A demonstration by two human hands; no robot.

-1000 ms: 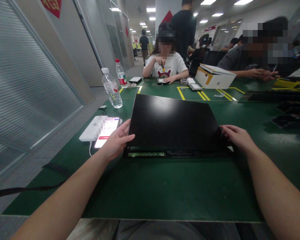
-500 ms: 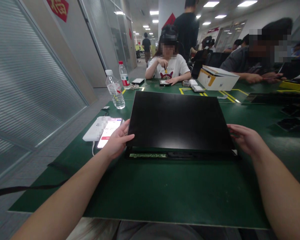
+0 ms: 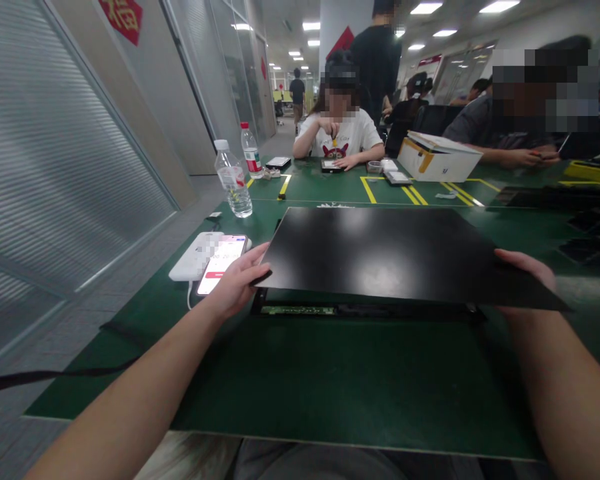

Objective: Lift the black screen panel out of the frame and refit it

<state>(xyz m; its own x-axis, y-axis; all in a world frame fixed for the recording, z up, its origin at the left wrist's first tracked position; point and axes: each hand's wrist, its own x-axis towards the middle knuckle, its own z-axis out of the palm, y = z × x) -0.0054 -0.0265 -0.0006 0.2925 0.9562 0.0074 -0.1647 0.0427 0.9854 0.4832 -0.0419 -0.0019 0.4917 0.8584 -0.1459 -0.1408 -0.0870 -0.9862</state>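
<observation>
Between my hands is a thin, glossy black screen panel [image 3: 380, 257], raised over a dark frame with its right front corner jutting out. My left hand [image 3: 240, 277] pinches its left edge, thumb on top. At the right edge, my right hand [image 3: 527, 270] grips it, with fingers over the top and the rest hidden below. Under the panel lies the black frame [image 3: 405, 312], which has a green circuit board strip [image 3: 297, 311] along its front side. Most of the frame is covered by the panel.
Left of the panel, a phone [image 3: 223, 265] leans on a white device [image 3: 193, 257] with a cable. Behind them stand two water bottles [image 3: 234, 183]. Across the green table [image 3: 330, 380], a person [image 3: 337, 133] works with a tool, near a white box [image 3: 440, 159]. Dark parts [image 3: 590, 223] lie at far right.
The panel has lifted off the frame and shifted right, its right side tilting and its front corner swinging toward me. My right hand has moved outward with it; my left hand has barely moved.
</observation>
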